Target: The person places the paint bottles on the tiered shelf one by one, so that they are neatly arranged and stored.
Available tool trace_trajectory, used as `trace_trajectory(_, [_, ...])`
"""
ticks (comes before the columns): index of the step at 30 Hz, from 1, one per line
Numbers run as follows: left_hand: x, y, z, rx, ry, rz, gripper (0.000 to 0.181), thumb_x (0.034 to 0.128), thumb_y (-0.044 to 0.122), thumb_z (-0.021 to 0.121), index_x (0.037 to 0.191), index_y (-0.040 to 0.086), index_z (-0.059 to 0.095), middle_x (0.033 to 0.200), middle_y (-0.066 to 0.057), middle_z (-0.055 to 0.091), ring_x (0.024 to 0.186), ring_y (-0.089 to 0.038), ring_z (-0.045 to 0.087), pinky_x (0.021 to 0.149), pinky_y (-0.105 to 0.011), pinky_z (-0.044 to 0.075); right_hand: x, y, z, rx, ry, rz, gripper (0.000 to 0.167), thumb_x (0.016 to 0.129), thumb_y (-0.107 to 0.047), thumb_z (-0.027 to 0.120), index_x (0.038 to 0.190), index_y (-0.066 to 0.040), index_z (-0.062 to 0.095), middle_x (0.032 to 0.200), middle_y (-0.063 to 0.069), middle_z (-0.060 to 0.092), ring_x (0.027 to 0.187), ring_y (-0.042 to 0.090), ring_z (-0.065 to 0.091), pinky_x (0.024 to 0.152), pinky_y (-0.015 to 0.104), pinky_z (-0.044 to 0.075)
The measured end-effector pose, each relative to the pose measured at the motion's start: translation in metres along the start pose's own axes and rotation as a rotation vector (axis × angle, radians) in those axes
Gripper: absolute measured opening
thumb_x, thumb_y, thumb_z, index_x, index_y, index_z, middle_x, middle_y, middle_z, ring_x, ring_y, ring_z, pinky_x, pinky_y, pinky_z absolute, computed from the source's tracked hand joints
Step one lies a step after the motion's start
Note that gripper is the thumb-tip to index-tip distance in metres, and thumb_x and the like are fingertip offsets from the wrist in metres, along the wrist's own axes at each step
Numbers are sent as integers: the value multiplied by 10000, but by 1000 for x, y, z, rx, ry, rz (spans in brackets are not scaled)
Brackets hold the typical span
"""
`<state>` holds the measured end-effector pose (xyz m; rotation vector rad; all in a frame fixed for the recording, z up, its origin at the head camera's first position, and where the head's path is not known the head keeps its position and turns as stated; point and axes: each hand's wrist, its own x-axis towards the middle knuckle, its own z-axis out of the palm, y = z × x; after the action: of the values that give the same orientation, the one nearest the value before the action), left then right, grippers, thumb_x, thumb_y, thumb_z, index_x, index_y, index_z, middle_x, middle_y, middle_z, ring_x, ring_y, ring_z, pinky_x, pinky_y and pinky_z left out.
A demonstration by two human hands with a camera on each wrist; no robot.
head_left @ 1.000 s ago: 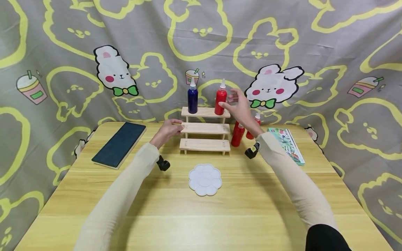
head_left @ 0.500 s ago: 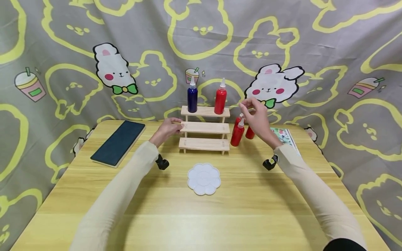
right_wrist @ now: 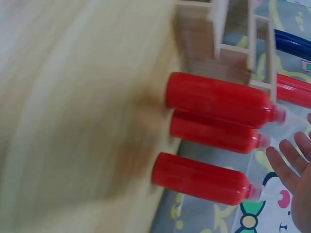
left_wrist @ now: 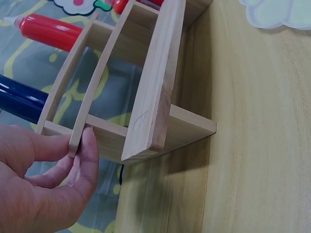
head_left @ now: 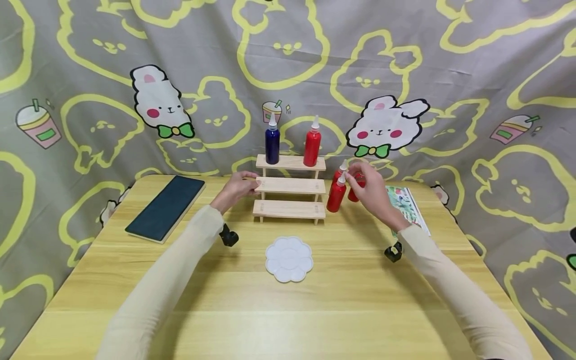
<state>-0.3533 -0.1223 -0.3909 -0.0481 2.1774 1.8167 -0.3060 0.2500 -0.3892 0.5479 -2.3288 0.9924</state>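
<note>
1. Red bottles (head_left: 336,196), three of them, stand on the counter (head_left: 288,320) just beside the wooden stand (head_left: 288,209); a fourth red bottle (head_left: 312,147) shares the top shelf (head_left: 291,163) with a dark blue bottle (head_left: 272,145).
2. Your left hand (head_left: 235,190) pinches one end of the middle shelf (head_left: 292,185).
3. Your right hand (head_left: 372,190) is near the white nozzles (right_wrist: 271,194), fingers apart (no grip shows).
4. You seem to be reaching for a bottle; the next move probably calls for closing on one without nudging its neighbours.
</note>
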Motion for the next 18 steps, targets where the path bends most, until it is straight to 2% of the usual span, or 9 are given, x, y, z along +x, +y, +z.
trace_trajectory(3, [0,0,0,-3,3,4,444,1045,16,596,1465,-71,479,1317,-223,564,994,-265,638,1110,-443,554,-8,5,5,-21,-47,6,232,992,-68,725,1176,28,619,1070,166,668,969,304,683,837,436,663])
trace_trajectory(6, [0,0,0,-8,6,14,443,1042,10,594,1461,-79,480,1362,-235,550,965,-237,633,1103,-434,559,-13,9,10,-7,-88,51,317,979,-97,753,1231,26,604,1123,183,660,1023,353,670,847,523,646])
trace_trajectory(12, [0,-1,0,-13,8,17,441,1040,7,601,1452,-91,481,1392,-250,539,909,-201,629,1107,-435,557,-22,14,22,70,-159,220,494,952,-101,789,1335,61,523,1195,245,645,1098,435,643,902,586,615])
trace_trajectory(18, [1,-1,0,-25,6,20,435,1036,-3,602,1443,-101,483,1304,-213,562,847,-162,633,1108,-446,556,-29,10,31,149,-176,398,560,964,-118,775,1387,65,457,1288,279,603,1190,415,594,996,521,555])
